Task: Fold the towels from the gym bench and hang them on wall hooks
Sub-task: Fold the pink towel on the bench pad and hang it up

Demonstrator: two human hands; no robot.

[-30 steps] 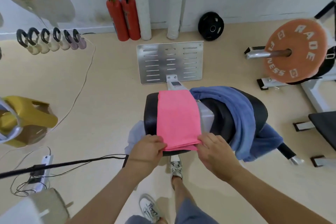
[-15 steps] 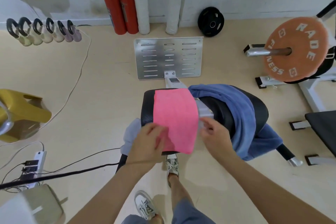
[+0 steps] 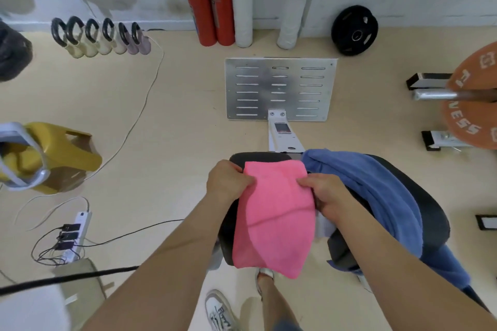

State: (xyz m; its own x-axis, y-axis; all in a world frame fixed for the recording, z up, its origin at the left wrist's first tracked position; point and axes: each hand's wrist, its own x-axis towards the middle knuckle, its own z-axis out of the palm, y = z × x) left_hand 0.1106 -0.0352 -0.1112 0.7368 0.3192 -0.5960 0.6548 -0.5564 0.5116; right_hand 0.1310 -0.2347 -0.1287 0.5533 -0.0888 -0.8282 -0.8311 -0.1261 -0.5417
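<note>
Folding stage: head view, judged mid-fold on one towel; two more waiting on the bench (image 3: 430, 217), none hung, no hooks in sight.
Pink towel (image 3: 274, 223): lying as a narrow strip along the bench pad between both hands; far end flat on the pad, near end hanging off the front edge above a shoe (image 3: 265, 273); soft crease across the middle.
Left hand (image 3: 228, 183): gripping the pink towel's left edge near the far end, fingers curled round it.
Right hand (image 3: 325, 196): pinching the right edge opposite, thumb on top, fingers tucked beneath.
Blue towel (image 3: 376, 191): heaped unfolded over the bench's right side, just beside the pink towel's far right corner.
Pale towel (image 3: 324, 226): peeking out from under the pink towel, mostly hidden.
Next move: probably calls for halving the strip, one end brought over to meet the other, edges matched, both grips kept level so the cloth neither skews nor slides off the pad; after that, carrying to hooks somewhere outside this view.
Containers: yellow tub (image 3: 67, 153) at left, something yellow showing in or behind it, cannot tell which; beige box (image 3: 78, 285) low left, contents hidden; dark bag (image 3: 10, 54) at far left, blurred, contents not visible.
</note>
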